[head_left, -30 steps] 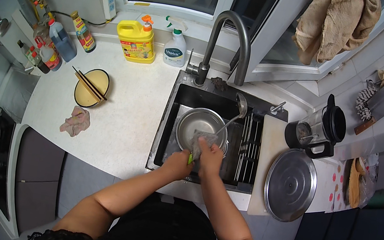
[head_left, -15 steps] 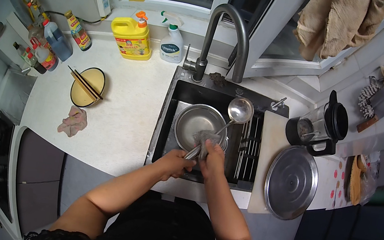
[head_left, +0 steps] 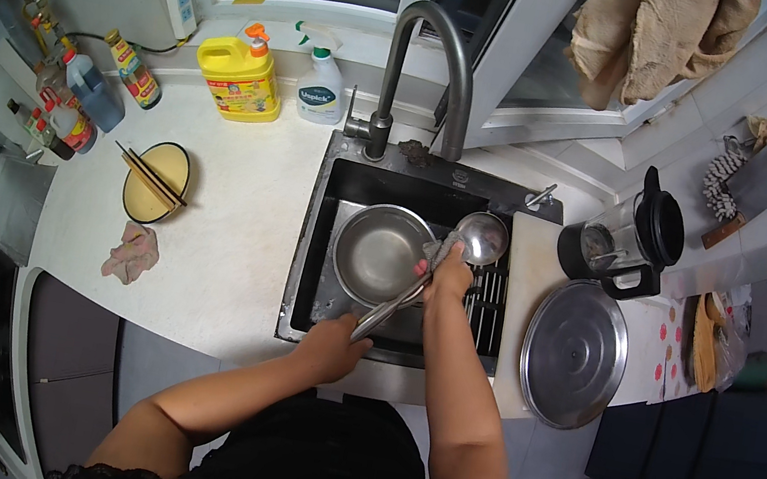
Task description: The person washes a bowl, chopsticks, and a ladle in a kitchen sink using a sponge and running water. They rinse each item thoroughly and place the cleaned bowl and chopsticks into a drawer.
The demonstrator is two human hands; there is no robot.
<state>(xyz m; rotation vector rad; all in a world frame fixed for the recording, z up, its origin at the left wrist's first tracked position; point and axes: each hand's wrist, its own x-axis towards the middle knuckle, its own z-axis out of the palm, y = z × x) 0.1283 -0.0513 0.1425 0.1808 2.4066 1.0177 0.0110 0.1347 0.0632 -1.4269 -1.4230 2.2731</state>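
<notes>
A shiny silver metal ladle with a round bowl (head_left: 485,243) and a long, slender handle is held at a slant above the dark rectangular sink (head_left: 305,272), its handle running from 7 o'clock, where the lower end is hidden inside a closed grip, up to the bowl at 1 o'clock, which hangs over the sink's 2 o'clock part. A small, crumpled grey cloth (head_left: 444,247) is pinched against the upper handle just beside the bowl, at the bowl's 8 o'clock, bunched up and partly covered by the fingers that press it there.
</notes>
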